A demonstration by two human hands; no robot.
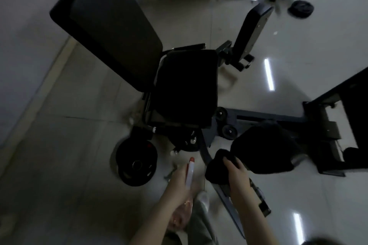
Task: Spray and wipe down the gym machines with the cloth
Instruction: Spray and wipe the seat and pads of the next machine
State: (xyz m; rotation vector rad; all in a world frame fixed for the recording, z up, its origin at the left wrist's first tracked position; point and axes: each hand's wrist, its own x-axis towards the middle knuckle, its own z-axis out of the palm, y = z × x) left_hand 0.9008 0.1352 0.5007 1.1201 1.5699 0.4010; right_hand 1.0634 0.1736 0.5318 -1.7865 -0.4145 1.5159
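Hands sit nearest the camera, low in the view. The left hand point(179, 184) is wrapped round a spray bottle point(189, 173), whose red-tipped white nozzle points up the frame toward the machine. The right hand point(237, 173) grips a dark cloth point(216, 167), bunched and touching the edge of a round black leg pad point(264, 151). The step in hand looks like wiping that pad. To do it well, the person would likely spread the cloth flatter, work round the whole curve, and spray onto the padding rather than the floor point(59, 145). The bottle's clear body, down by the wrist, shows a pinkish tint, but how full it is cannot be told in this dim, blurred light. Just to the left lies a weight plate point(137, 163). Further off are the black seat point(187, 85) and the tilted backrest point(105, 22), probably not yet wiped.
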